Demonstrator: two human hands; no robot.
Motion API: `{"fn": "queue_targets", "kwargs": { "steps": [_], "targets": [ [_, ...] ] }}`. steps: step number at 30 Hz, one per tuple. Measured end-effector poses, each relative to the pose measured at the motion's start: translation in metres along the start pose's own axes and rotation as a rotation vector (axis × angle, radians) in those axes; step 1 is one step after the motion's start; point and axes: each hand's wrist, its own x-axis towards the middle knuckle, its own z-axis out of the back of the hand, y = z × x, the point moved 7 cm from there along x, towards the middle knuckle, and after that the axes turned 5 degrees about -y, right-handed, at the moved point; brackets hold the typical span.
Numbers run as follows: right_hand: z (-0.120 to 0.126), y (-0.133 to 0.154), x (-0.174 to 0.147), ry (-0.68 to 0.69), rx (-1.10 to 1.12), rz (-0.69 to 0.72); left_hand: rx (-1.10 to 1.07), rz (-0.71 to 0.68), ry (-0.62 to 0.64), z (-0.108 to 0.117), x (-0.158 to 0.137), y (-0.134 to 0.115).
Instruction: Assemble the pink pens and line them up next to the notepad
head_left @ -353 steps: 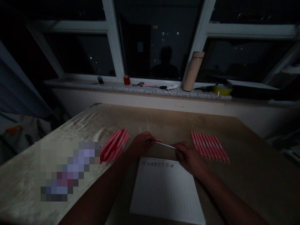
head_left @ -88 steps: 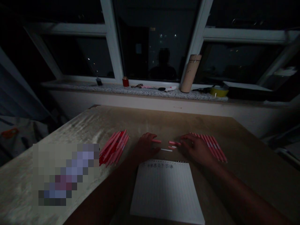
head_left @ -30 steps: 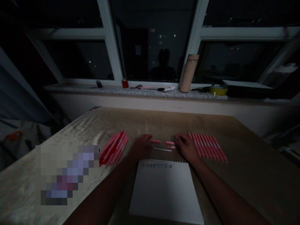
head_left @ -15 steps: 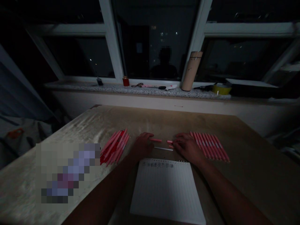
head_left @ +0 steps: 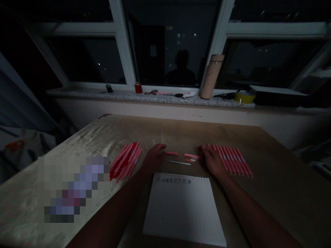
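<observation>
My left hand [head_left: 155, 156] rests on the table with fingers loosely bent and apart, beside one end of a pink pen part [head_left: 171, 153]. My right hand [head_left: 212, 159] lies at the left end of a row of pink pens [head_left: 234, 160], its fingers partly curled and nothing visible held in them. Between both hands are a longer pink pen barrel [head_left: 191, 156], a small pink-and-clear piece [head_left: 190, 160] and a thin white refill [head_left: 179, 163]. Left of my left hand, more pink pens [head_left: 132, 160] are heaped loosely on something red.
A lined spiral notebook [head_left: 183, 210] lies in front of me. A blurred-out item [head_left: 77, 189] is on the table's left. The windowsill [head_left: 124, 96] carries a red jar [head_left: 138, 88], a tall tan cylinder [head_left: 212, 77] and yellow tape [head_left: 244, 97].
My right hand has let go of the pen parts in the middle and shifted right toward the pen row. The left hand has barely moved.
</observation>
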Motion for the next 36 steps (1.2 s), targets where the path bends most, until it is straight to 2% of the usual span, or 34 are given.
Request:
{"fn": "queue_targets", "kwargs": {
  "steps": [6, 11, 15, 25, 36],
  "targets": [
    [-0.006, 0.01, -0.003, 0.07, -0.099, 0.104, 0.06, -0.037, 0.029, -0.003, -0.001, -0.007],
    [-0.014, 0.031, -0.011, 0.193, -0.285, 0.381, 0.102, -0.087, 0.025, -0.005, -0.003, -0.008],
    [-0.021, 0.04, -0.017, 0.273, -0.462, 0.493, 0.063, -0.083, 0.012, -0.005, -0.003, -0.008],
    [-0.032, 0.046, -0.02, 0.355, -0.663, 0.58, 0.067, -0.076, -0.002, -0.005, -0.004, -0.008],
    [-0.029, 0.042, -0.019, 0.359, -0.655, 0.571, 0.073, -0.077, 0.0, -0.006, -0.003, -0.006]
  ]
}}
